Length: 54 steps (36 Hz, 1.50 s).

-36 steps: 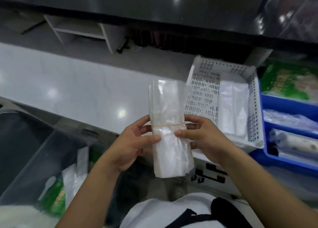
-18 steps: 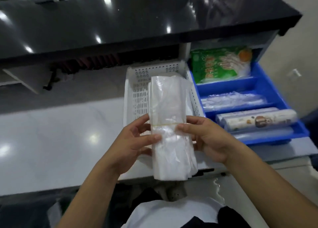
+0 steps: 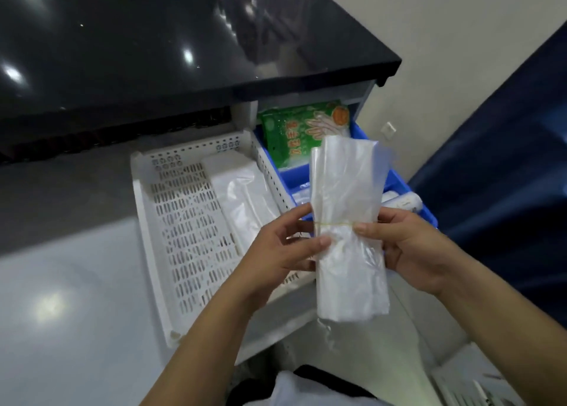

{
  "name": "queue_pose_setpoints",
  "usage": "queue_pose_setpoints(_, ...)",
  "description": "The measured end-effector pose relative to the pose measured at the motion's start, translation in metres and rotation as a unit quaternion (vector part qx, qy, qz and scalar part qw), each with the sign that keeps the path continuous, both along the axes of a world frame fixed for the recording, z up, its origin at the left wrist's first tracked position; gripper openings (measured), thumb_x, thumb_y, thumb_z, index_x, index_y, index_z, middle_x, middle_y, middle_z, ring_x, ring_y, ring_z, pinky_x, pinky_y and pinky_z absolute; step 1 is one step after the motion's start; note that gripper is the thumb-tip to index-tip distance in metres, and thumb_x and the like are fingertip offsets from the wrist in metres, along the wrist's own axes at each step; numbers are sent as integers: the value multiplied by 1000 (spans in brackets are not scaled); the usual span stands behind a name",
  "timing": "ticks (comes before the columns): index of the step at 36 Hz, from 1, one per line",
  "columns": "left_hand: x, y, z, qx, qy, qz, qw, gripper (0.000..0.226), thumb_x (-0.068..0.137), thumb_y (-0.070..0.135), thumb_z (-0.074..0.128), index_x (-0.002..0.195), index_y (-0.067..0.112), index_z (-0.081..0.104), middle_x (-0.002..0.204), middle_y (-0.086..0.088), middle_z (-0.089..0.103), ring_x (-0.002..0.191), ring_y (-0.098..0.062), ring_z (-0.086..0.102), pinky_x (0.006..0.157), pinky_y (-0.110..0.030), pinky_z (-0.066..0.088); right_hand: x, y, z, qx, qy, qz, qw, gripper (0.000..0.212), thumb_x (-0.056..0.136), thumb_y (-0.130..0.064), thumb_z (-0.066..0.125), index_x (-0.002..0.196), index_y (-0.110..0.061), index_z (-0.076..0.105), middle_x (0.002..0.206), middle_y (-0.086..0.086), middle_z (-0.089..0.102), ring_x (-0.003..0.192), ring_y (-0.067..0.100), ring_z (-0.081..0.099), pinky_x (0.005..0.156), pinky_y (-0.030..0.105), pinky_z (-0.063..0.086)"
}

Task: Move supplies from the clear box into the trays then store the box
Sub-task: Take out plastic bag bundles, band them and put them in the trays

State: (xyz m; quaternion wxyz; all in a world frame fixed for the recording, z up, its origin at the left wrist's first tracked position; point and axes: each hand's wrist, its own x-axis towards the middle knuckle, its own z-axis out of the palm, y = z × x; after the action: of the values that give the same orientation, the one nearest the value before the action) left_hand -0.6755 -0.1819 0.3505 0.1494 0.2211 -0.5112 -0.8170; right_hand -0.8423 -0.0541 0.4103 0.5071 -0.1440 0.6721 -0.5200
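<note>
Hands grip one bundle of clear plastic bags [image 3: 346, 221] from either side, at its waist, where a thin yellow rubber band [image 3: 334, 222] cinches it. The left hand [image 3: 277, 252] pinches the bundle's left edge between thumb and curled fingers; the right hand [image 3: 405, 246] clamps the right edge the same way, thumb across the front. The bundle stands upright in the air, its lower end hanging below the hands and its upper end fanning open above them.

Just behind the bundle and to its left lies a white slotted tray [image 3: 184, 237] on a pale counter [image 3: 61, 298]. A flat stack of white plastic bags [image 3: 242, 197] rests along that tray's right side, close to the left hand.

Directly behind the bundle, and partly hidden by it, sits a blue tray [image 3: 428, 212], touching the white tray's right wall. A green packet of gloves [image 3: 300, 129] lies in the blue tray's far compartment, above the bundle's top edge. A white roll [image 3: 402, 200] peeks out just right of the bundle.

Farthest back, a glossy black shelf top [image 3: 153, 52] overhangs both trays.
</note>
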Motion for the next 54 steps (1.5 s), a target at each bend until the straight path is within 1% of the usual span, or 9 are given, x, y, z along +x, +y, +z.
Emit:
queue_pose_setpoints(8,-12,-5,-27,-54,-140,173,973,38,89,25,72,122,42,63,122,8,64,103,-6,67,88,-37,58,-65,-10,25,-29,106,-44,993,40,63,-14,78,102,-9,75,100,7,78,82,20,75,66,31,62)
queue_pose_setpoints(13,-28,0,-36,-101,-171,146,969,61,88,25,73,138,47,45,123,32,51,108,4,60,67,-13,53,-109,-38,32,-66,285,42,955,23,75,-6,78,90,-23,76,89,-3,79,84,16,74,75,30,57)
queue_pose_setpoints(20,-56,15,-40,-146,-249,212,934,70,87,18,72,144,41,40,128,18,51,111,-7,59,90,-40,58,-155,-90,-10,-56,712,252,653,22,86,-25,68,106,-27,75,88,10,74,81,37,66,64,35,47)
queue_pose_setpoints(26,-75,26,-50,-182,-297,273,897,65,87,12,72,141,39,47,124,22,56,107,2,59,84,-29,58,-179,-116,-63,4,741,395,543,16,87,-19,57,98,-26,66,92,1,72,88,31,65,59,32,30)
queue_pose_setpoints(30,-83,36,-51,-201,-324,299,875,60,87,13,71,133,45,49,111,40,53,104,7,58,71,-12,50,-173,-130,-82,-11,727,434,531,15,82,-12,57,88,-25,58,86,3,69,85,30,65,60,32,27)
queue_pose_setpoints(39,-91,45,-49,-198,-348,336,853,51,91,13,66,132,43,57,130,23,60,107,-1,61,77,-19,55,-171,-158,-105,6,693,450,564,25,86,-9,54,101,-24,67,94,4,69,89,28,64,68,33,39)
queue_pose_setpoints(46,-97,54,-45,-187,-353,339,852,45,93,13,62,121,48,61,124,18,65,106,-5,64,69,-17,53,-185,-177,-90,38,587,569,574,23,82,-6,60,65,-22,59,72,1,59,73,25,55,58,30,38)
queue_pose_setpoints(50,-98,56,-44,-176,-355,337,854,38,95,13,59,116,45,66,113,1,72,99,-27,61,53,-18,52,-190,-186,-72,61,516,609,599,22,87,-10,68,70,-22,59,76,-2,58,79,22,52,62,27,39)
queue_pose_setpoints(54,-96,56,-41,-178,-353,331,857,35,97,13,58,115,41,67,105,-2,75,93,-13,59,44,-9,44,-183,-174,-76,37,617,514,595,19,89,-8,58,104,-18,67,100,3,67,91,25,60,68,32,46)
